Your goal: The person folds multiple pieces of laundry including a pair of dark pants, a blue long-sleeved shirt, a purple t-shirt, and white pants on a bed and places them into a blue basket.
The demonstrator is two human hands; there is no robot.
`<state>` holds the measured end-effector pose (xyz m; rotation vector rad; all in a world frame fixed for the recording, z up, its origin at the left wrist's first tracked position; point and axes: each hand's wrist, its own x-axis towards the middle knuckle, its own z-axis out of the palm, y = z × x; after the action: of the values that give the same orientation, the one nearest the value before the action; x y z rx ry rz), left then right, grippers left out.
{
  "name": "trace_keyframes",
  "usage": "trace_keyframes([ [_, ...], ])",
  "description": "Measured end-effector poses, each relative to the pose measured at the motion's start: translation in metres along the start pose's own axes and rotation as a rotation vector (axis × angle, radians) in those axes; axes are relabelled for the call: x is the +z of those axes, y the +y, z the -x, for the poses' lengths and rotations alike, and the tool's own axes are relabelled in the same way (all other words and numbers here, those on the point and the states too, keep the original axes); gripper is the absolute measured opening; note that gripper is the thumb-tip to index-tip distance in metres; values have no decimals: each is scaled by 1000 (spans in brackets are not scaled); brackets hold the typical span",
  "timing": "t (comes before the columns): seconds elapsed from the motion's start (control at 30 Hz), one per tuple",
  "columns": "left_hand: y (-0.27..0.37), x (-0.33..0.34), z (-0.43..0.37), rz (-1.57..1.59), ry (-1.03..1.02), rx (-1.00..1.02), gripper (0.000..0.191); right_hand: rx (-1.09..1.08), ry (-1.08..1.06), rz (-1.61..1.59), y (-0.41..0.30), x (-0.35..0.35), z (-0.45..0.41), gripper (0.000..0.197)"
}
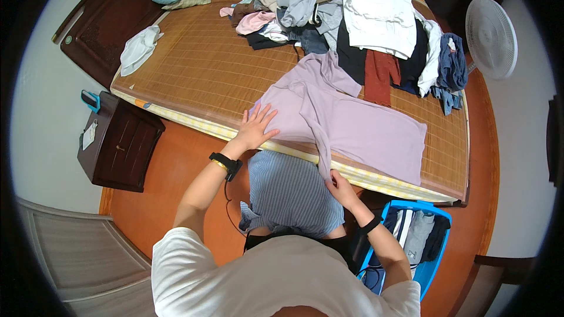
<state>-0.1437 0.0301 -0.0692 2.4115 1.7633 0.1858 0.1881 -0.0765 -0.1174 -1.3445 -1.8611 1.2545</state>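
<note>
A light purple long garment [365, 127] lies spread on the bamboo mat [189, 61] of the bed, with one sleeve drawn across it and hanging over the near edge. My left hand [255, 128] rests flat with fingers spread on the garment's left part. My right hand [340, 186] pinches the end of the hanging sleeve [324, 158] just below the bed's edge. A blue striped cloth [295, 191] covers my lap. Behind the garment, a rust-red piece of clothing [378, 77] sticks out from under the heap.
A heap of clothes [308, 9] with folded white clothing [379, 13] fills the bed's far side. A blue bin [434, 273] of folded clothes stands at my right. A fan [491, 37] is beyond the bed's right side; a nightstand [125, 141] stands left.
</note>
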Motion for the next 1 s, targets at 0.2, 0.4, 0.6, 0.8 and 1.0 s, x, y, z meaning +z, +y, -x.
trace_keyframes([
  [0.2, 8, -25, -42, 57, 57, 177, 32, 1, 64, 90, -74, -89, -7, 23],
  [0.4, 15, 1, -91, 192, 129, 540, 25, -371, 582, 715, -128, -209, -5, 16],
  [0.6, 3, 23, -79, -59, 25, 242, 39, -54, 541, 852, -21, -225, 39, 18],
  [0.8, 2, 21, -80, -66, 23, 263, 39, 10, 604, 572, -1, -214, 40, 19],
  [1.0, -1, 26, -80, -67, 80, 280, 39, -142, 503, 804, -19, -214, 20, 28],
])
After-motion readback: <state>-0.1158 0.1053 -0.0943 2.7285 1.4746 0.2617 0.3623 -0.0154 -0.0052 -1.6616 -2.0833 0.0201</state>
